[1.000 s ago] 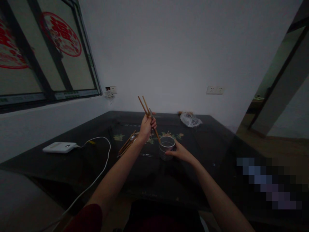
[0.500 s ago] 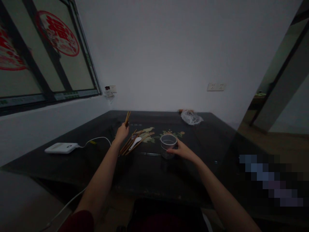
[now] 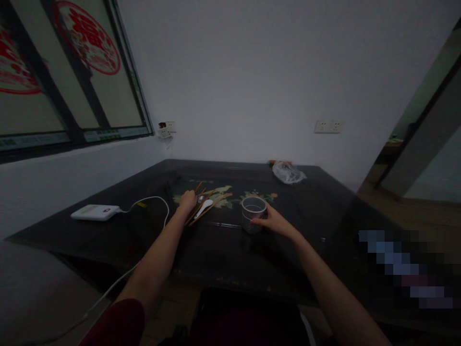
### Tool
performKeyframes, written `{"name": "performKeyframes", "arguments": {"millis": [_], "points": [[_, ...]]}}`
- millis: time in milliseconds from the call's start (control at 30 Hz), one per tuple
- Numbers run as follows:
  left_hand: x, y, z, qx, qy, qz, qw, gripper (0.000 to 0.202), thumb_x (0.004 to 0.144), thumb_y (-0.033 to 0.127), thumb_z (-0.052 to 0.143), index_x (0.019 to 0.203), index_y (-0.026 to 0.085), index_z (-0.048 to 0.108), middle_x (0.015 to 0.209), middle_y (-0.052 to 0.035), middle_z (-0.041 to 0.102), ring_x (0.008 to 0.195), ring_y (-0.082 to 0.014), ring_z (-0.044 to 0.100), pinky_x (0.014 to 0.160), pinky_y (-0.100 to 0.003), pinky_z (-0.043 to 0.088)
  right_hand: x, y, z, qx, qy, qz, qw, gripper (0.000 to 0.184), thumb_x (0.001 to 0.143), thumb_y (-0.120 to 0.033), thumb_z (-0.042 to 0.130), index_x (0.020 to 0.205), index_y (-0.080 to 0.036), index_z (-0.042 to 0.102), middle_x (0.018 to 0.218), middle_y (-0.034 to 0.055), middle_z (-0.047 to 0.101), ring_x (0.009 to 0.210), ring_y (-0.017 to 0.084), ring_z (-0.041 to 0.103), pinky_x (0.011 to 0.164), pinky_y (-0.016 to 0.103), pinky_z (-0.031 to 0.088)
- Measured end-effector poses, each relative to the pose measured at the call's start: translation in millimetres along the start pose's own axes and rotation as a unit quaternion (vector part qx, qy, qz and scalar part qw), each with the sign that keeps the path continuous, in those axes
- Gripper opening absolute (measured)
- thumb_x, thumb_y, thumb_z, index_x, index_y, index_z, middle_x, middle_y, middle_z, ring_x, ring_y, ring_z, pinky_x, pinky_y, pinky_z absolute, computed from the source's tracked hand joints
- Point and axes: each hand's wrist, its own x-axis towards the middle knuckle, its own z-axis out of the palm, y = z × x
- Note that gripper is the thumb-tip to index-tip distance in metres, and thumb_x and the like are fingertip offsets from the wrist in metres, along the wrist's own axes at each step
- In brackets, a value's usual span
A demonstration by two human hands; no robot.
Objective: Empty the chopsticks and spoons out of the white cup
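Observation:
My left hand (image 3: pixel 188 198) is low over the left side of a small pile, its fingers closed around chopsticks (image 3: pixel 199 187) whose tips stick out past the knuckles. More chopsticks (image 3: pixel 197 220) lie slanted on the table beside it. Among them rest a white spoon (image 3: pixel 204 207) and a metal spoon (image 3: pixel 200 198). To the right stands an upright grey, see-through cylindrical holder (image 3: pixel 252 218) with a pale rim. My right hand (image 3: pixel 271 220) grips its right side, thumb across the front. The holder's inside shows no utensils.
The dark glossy table (image 3: pixel 216 254) has a flower pattern in its middle. A white power bank (image 3: pixel 95 212) with a white cable (image 3: pixel 153 197) lies at the left. A crumpled clear plastic bag (image 3: pixel 288 173) sits near the wall at the back, in front of a brownish object (image 3: pixel 275 162).
My left hand has come down to the pile, and the chopsticks in it have tipped from near upright to a low slant. My right hand stays on the holder. The view has shifted slightly.

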Motion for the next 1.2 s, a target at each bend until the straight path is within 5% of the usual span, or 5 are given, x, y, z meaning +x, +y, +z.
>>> {"name": "performKeyframes", "arguments": {"millis": [733, 1200], "points": [[0.4, -14.5, -12.5, -0.024, -0.059, -0.025, 0.998, 0.044, 0.085, 0.050, 0.044, 0.110, 0.021, 0.065, 0.120, -0.0143, 0.063, 0.109, -0.0314, 0.059, 0.083, -0.038, 0.048, -0.5, -3.2, -0.4, -0.013, -0.003, -0.005, 1.000, 0.079, 0.061, -0.032, 0.081, 0.130, -0.018, 0.045, 0.128, 0.0128, 0.057, 0.120, 0.026, 0.053, 0.107, 0.044, 0.036], [5.7, -30.2, -16.9, -0.016, -0.077, -0.061, 0.995, 0.039, 0.085, 0.041, 0.048, 0.117, 0.023, 0.062, 0.126, -0.0115, 0.061, 0.113, -0.0290, 0.058, 0.086, -0.034, 0.048, 0.0, -0.1, -1.8, 0.006, -0.030, -0.023, 0.999, 0.082, 0.061, -0.032, 0.081, 0.132, -0.018, 0.043, 0.133, 0.0132, 0.052, 0.125, 0.026, 0.048, 0.111, 0.043, 0.030]]}}
